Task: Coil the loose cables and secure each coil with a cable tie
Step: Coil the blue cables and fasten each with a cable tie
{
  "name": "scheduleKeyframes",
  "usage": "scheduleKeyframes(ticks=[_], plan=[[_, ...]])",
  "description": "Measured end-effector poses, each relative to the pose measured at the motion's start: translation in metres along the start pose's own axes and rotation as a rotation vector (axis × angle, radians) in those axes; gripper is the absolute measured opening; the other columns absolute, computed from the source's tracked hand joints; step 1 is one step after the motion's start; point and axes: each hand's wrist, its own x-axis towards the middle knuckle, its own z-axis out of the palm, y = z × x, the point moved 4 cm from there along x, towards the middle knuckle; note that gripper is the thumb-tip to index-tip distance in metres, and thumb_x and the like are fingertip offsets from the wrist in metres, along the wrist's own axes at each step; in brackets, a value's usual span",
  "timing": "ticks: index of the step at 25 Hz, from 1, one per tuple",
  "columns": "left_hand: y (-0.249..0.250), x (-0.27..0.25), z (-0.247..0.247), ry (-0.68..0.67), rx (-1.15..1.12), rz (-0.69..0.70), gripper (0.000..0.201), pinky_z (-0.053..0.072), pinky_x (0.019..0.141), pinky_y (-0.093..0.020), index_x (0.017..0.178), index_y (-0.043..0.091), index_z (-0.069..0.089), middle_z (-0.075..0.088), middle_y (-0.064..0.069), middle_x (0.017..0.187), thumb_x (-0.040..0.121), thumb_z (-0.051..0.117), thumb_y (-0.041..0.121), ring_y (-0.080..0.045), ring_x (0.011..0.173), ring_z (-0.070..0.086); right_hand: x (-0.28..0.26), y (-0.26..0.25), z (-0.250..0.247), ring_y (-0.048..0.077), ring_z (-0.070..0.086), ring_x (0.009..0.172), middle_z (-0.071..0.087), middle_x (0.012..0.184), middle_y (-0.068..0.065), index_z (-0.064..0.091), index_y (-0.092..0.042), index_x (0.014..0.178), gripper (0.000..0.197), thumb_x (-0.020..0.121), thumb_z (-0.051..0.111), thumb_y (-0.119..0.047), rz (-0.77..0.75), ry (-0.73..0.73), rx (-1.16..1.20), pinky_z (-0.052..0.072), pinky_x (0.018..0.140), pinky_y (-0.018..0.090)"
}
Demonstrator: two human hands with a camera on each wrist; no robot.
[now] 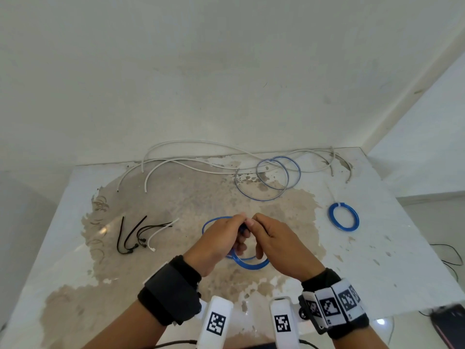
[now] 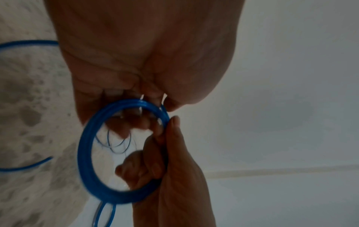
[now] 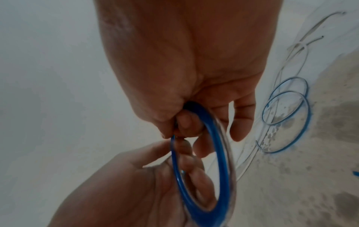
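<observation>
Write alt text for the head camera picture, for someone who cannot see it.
Two hands, left hand and right hand, pinch a blue cable coil together above a worn table. A tied blue coil, loose cables and spare cable ties lie around them.

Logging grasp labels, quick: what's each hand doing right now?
Left hand: fingers curled, gripping the blue cable coil.
Right hand: fingertips pinching the same coil at its top.
</observation>
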Motion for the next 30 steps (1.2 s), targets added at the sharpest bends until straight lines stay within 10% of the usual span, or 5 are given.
scheduleKeyframes(ticks=[4,9,12,19,30], plan=[[0.004,-0.002,-0.025,0.137,0.368,0.017,0.054,0.049,0.079,-0.033,0.097,0.013,0.068,0.07,0.001,0.087,0.102,0.035,0.056,-0.019,0.083,0.066,0.002,0.01,-0.018,0.006,0.052,0.051,0.056,0.055,-0.004,0.047,-0.02,0.076,0.041,0.107,0.04,-0.045,0.039,-0.001,0.011,0.043,0.06,0.02],[0.033,-0.005,-0.023,0.128,0.503,0.429,0.021,0.041,0.083,-0.009,0.111,0.029,0.065,0.065,0.017,0.108,0.104,0.046,0.036,0.003,0.1,0.058,0.004,0.009,-0.021,0.013,0.048,0.052,0.054,0.053,-0.003,0.049,-0.024,0.072,0.041,0.106,0.041,-0.047,0.039,-0.07,0.045,0.043,0.06,0.025],[0.032,-0.002,-0.015,-0.082,0.539,0.388,0.03,0.05,0.096,-0.025,0.117,0.028,0.069,0.072,0.012,0.108,0.107,0.041,0.033,-0.001,0.102,0.066,0.007,0.009,-0.022,0.011,0.048,0.05,0.053,0.052,-0.004,0.058,-0.021,0.079,0.04,0.105,0.042,-0.048,0.043,-0.049,0.064,0.042,0.058,0.024],[0.023,-0.001,-0.016,-0.119,0.205,0.283,0.018,0.059,0.091,-0.04,0.114,0.021,0.071,0.078,-0.003,0.098,0.101,0.059,0.023,-0.018,0.091,0.076,0.011,0.008,-0.021,0.013,0.046,0.053,0.048,0.055,-0.006,0.054,-0.043,0.066,0.039,0.103,0.044,-0.049,0.052,0.007,0.146,0.04,0.059,0.027],[0.015,-0.002,-0.03,-0.112,0.084,0.173,0.017,0.06,0.084,-0.031,0.105,0.011,0.074,0.077,-0.008,0.092,0.097,0.065,0.022,-0.017,0.084,0.074,0.015,0.013,-0.023,0.014,0.065,0.066,0.074,0.083,0.0,0.072,-0.013,0.105,0.039,0.104,0.048,-0.043,0.171,-0.046,0.348,0.047,0.064,0.024]])
